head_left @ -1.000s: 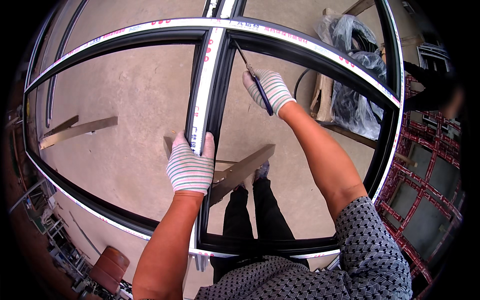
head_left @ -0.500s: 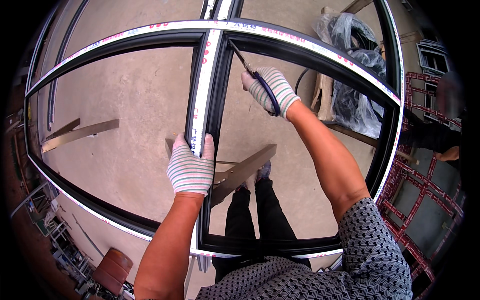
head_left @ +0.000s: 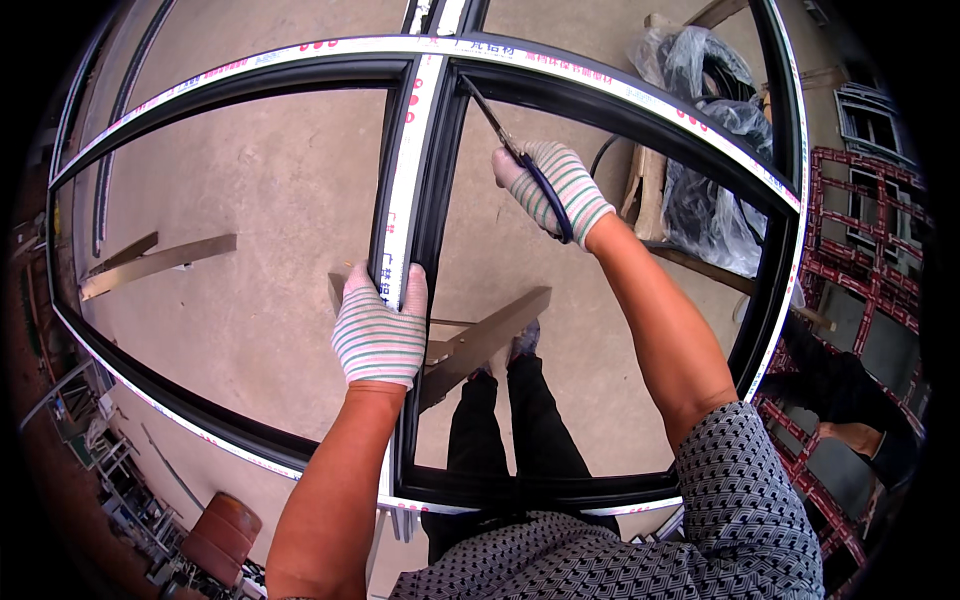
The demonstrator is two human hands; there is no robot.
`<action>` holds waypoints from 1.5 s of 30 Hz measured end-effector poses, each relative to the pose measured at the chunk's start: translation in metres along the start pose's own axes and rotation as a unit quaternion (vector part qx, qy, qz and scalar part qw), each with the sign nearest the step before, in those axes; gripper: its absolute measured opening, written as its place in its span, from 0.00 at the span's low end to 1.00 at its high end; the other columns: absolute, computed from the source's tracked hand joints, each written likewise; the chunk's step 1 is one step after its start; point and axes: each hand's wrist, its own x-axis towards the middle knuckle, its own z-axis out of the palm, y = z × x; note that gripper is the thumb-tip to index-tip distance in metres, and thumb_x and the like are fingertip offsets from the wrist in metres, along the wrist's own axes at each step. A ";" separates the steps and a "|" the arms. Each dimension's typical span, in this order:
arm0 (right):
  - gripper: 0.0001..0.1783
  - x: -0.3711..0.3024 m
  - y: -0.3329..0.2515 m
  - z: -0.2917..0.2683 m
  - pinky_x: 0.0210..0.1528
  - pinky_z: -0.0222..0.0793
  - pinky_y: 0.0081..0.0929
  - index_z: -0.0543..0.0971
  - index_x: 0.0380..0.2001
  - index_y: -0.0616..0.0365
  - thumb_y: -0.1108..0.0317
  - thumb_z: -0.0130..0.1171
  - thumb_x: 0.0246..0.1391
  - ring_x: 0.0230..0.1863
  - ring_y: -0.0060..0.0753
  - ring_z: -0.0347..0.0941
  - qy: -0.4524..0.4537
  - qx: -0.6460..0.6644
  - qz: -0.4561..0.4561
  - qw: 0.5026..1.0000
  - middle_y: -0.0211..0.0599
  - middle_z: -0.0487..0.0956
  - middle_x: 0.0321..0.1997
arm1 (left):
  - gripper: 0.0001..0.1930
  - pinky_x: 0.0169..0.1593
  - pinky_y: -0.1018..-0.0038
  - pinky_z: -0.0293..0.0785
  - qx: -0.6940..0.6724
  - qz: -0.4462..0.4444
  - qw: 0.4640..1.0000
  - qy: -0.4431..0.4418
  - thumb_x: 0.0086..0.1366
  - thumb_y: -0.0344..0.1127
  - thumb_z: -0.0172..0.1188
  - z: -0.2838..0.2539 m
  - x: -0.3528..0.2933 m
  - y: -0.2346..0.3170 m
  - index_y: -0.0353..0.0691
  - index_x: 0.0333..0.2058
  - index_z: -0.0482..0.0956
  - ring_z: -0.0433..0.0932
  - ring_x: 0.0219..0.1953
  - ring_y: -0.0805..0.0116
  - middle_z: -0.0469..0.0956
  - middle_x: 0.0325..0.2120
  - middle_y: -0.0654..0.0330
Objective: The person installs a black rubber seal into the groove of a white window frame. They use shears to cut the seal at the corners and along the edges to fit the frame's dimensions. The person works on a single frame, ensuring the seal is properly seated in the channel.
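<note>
A large window frame (head_left: pixel 250 68), black with white printed film on its faces, spreads out below me. My left hand (head_left: pixel 382 328), in a striped knit glove, grips the upright middle bar (head_left: pixel 405 185) with thumb and fingers on either side of it. In my gloved right hand (head_left: pixel 560 190) is a pair of scissors (head_left: pixel 548 195) with dark blue handles. Their narrow blades point up and left, with the tips at the top left corner of the right-hand opening, against the black gasket (head_left: pixel 445 135). Whether the tips touch it I cannot tell.
Wooden boards (head_left: pixel 490 335) lie beneath the frame. Plastic-wrapped black coils (head_left: pixel 710 190) rest beyond its right side. A co-worker's arm (head_left: pixel 850 435) shows at the far right beside red-and-white wrapped frames (head_left: pixel 870 260). A brown chair seat (head_left: pixel 222 538) stands lower left.
My right hand has shifted slightly right and down with the scissors. My left hand keeps its hold on the bar. The co-worker at the right has moved lower in view.
</note>
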 end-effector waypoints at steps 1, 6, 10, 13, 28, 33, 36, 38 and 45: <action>0.31 0.001 0.000 0.000 0.41 0.74 0.40 0.83 0.32 0.64 0.44 0.49 0.68 0.27 0.52 0.74 0.013 -0.007 -0.019 1.000 0.54 0.75 0.22 | 0.30 0.49 0.57 0.79 -0.005 0.005 1.000 0.005 0.69 0.56 0.63 0.003 0.001 -0.001 0.34 0.56 0.77 0.85 0.42 0.43 0.84 0.40 0.41; 0.32 0.016 -0.008 -0.001 0.43 0.74 0.42 0.83 0.33 0.65 0.44 0.49 0.68 0.32 0.58 0.79 -0.003 -0.024 -0.026 0.999 0.59 0.78 0.24 | 0.30 0.50 0.58 0.79 0.014 0.008 1.000 0.014 0.69 0.55 0.62 0.003 0.000 -0.006 0.33 0.56 0.76 0.85 0.42 0.44 0.85 0.40 0.42; 0.30 0.014 -0.002 -0.001 0.24 0.68 0.33 0.83 0.31 0.62 0.44 0.52 0.69 0.17 0.31 0.70 -0.020 0.109 -0.002 0.994 0.34 0.71 0.15 | 0.32 0.51 0.56 0.79 -0.010 -0.005 1.000 -0.004 0.67 0.55 0.64 0.006 0.001 -0.002 0.29 0.54 0.76 0.83 0.45 0.41 0.82 0.44 0.40; 0.27 0.011 -0.002 0.008 0.16 0.58 0.26 0.82 0.31 0.60 0.46 0.54 0.71 0.12 0.19 0.61 -0.092 0.334 0.076 0.935 0.23 0.65 0.14 | 0.32 0.50 0.56 0.79 0.007 0.007 1.000 0.006 0.67 0.56 0.64 0.007 0.002 -0.008 0.29 0.54 0.76 0.84 0.44 0.41 0.82 0.43 0.40; 0.38 -0.007 -0.004 -0.002 0.21 0.70 0.32 0.81 0.32 0.63 0.33 0.49 0.66 0.17 0.28 0.72 -0.079 0.129 0.112 0.982 0.30 0.69 0.16 | 0.29 0.49 0.58 0.79 0.021 0.001 1.000 0.001 0.69 0.55 0.63 0.002 0.001 -0.004 0.33 0.53 0.78 0.85 0.42 0.44 0.84 0.40 0.41; 0.39 -0.001 -0.001 -0.007 0.24 0.74 0.33 0.81 0.32 0.62 0.30 0.46 0.66 0.20 0.31 0.76 -0.074 0.051 0.077 0.993 0.36 0.76 0.19 | 0.30 0.48 0.54 0.80 0.002 0.008 1.000 0.010 0.67 0.56 0.64 0.004 0.001 -0.004 0.30 0.50 0.77 0.83 0.41 0.41 0.82 0.40 0.41; 0.38 -0.003 -0.006 -0.009 0.26 0.73 0.30 0.81 0.34 0.60 0.30 0.49 0.66 0.21 0.29 0.76 -0.090 0.084 0.097 0.988 0.35 0.78 0.20 | 0.30 0.48 0.55 0.80 -0.005 0.007 1.000 0.009 0.67 0.56 0.64 0.005 0.000 -0.004 0.31 0.51 0.77 0.84 0.41 0.42 0.82 0.40 0.41; 0.38 0.001 -0.002 -0.004 0.28 0.76 0.29 0.80 0.35 0.60 0.31 0.47 0.67 0.23 0.30 0.79 -0.105 0.103 0.082 0.986 0.39 0.82 0.23 | 0.30 0.48 0.55 0.80 -0.002 0.007 1.000 0.014 0.67 0.56 0.64 0.003 0.000 -0.004 0.31 0.51 0.77 0.84 0.41 0.42 0.82 0.40 0.42; 0.38 0.004 -0.002 -0.006 0.33 0.78 0.28 0.80 0.38 0.60 0.31 0.44 0.68 0.28 0.30 0.83 -0.090 0.059 0.053 0.993 0.41 0.85 0.26 | 0.30 0.48 0.56 0.79 -0.010 0.002 1.000 0.004 0.67 0.56 0.64 0.005 0.001 -0.005 0.32 0.51 0.77 0.84 0.42 0.43 0.82 0.40 0.42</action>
